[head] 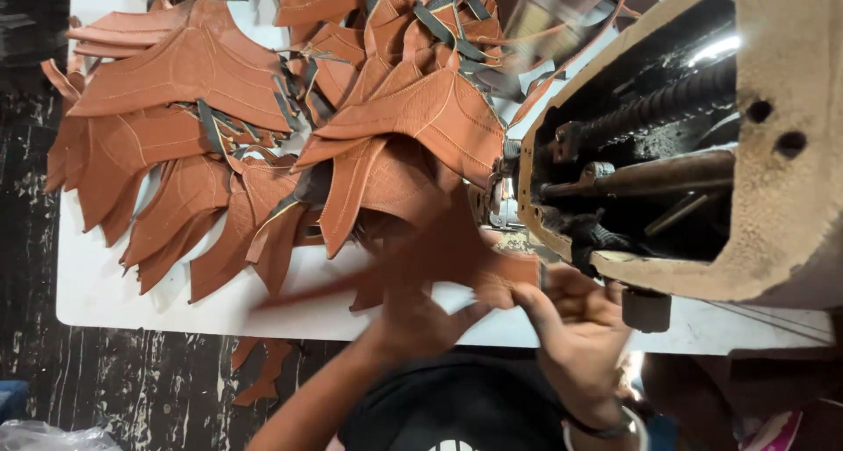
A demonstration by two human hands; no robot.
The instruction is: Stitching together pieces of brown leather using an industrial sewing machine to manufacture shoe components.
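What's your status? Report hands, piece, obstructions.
Left hand and right hand both grip tan leather piece, motion-blurred. Sewing machine head directly ahead. Stitched pieces pile behind.

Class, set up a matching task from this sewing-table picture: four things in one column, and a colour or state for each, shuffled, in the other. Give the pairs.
Things:
1. leather piece in the hands
2. table top
3. sewing machine head
4. straps

Descriptions:
A. white
B. blurred by motion
C. dark grey
D. beige, worn, open at the end

Pairs: 1-B, 2-A, 3-D, 4-C
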